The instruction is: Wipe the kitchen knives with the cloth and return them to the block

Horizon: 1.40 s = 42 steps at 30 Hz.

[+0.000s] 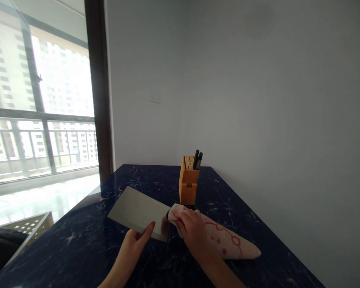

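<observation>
A wide-bladed cleaver (138, 210) is held above the dark table, its blade pointing to the left. My left hand (137, 241) grips the blade's lower edge near the handle end, thumb on the face. Around the handle, my right hand (193, 227) is closed on a white cloth (232, 242) with red patterns. Most of the handle is hidden by the cloth, with just a dark bit showing beside the blade. The rest of the cloth trails to the right under my right wrist.
A wooden knife block (188, 191) stands beyond my hands, with black handles (196, 160) sticking out of its top. The dark blue marbled table (87, 236) runs along a grey wall on the right. A pale perforated chair (33, 230) is at the lower left, near a window.
</observation>
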### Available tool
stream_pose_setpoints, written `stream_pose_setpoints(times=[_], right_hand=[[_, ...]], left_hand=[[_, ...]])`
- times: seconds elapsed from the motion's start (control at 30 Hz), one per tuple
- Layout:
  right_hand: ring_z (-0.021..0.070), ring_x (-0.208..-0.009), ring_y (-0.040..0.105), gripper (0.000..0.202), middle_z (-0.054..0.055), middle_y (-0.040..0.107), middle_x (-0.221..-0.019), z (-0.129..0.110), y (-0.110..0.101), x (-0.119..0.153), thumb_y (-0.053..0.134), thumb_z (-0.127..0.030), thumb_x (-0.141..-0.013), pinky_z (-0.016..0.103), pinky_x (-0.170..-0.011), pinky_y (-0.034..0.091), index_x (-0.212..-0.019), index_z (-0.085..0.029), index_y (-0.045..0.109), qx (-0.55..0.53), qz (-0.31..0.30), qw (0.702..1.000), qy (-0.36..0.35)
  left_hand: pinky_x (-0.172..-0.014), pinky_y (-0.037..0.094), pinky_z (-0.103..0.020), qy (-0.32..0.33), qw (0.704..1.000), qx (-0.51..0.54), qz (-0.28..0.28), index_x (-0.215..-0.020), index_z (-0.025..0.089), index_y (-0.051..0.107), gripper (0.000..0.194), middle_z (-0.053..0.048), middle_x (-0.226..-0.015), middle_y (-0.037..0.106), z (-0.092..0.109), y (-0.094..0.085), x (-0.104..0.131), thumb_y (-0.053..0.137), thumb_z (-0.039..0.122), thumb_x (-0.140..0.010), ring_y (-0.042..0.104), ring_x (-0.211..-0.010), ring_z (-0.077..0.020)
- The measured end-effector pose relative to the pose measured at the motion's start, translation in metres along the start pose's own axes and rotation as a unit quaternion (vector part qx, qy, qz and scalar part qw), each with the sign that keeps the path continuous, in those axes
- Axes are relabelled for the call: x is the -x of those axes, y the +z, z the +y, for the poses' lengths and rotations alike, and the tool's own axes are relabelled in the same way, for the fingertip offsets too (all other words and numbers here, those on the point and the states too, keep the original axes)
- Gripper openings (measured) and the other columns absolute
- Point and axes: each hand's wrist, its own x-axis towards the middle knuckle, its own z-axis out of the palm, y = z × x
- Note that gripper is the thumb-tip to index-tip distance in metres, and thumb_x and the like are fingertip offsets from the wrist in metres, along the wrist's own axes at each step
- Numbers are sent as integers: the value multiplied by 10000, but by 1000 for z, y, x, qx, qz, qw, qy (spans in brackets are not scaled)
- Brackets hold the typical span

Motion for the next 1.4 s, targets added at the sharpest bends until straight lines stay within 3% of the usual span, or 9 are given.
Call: stream_pose_setpoints(times=[0.1,0.4,0.67,0.93,1.2,1.4], right_hand=[[181,-923,520,135,14,625,-906,-2,1,-2,454,-190,-856,296,-756,282,-864,-233,581,20,-11,1000,-17],[156,-813,520,198,3,615,-878,2,-7,-7,438,-150,-846,274,-719,296,-944,-252,576,16,-11,996,85],[158,-895,514,132,-18,603,-943,-5,-7,-6,492,-175,-826,268,-767,296,-888,-255,577,-49,-33,997,58],[159,-821,532,133,2,599,-863,1,-5,-7,453,-177,-827,256,-697,317,-895,-228,556,-21,7,990,137],[150,-858,524,129,3,590,-924,1,2,-4,427,-168,-829,259,-731,305,-891,-217,528,-32,7,996,83],[156,-813,549,147,10,608,-885,4,-2,-7,408,-172,-830,258,-698,322,-903,-215,528,-18,31,989,146]], left_hand=[[-727,482,-268,5,1000,-5,-13,-781,109,672,343,-35,-726,716,-3,1,0,640,432,-669,644,-787,-251],[-753,504,-305,-14,999,38,-5,-832,104,667,349,-53,-774,721,-8,5,-1,682,396,-641,650,-809,-264],[-717,525,-311,-22,997,71,-12,-822,117,649,331,-47,-769,719,-13,5,-1,694,385,-634,658,-768,-250],[-648,522,-305,-11,1000,24,13,-813,114,633,350,-51,-714,712,-11,10,2,702,391,-611,655,-683,-246],[-612,495,-297,13,999,-33,13,-728,127,629,301,-43,-635,690,-17,4,2,677,409,-633,636,-635,-238],[-627,488,-282,24,999,-36,24,-728,141,635,298,-35,-643,692,-9,10,4,687,411,-614,634,-647,-233]])
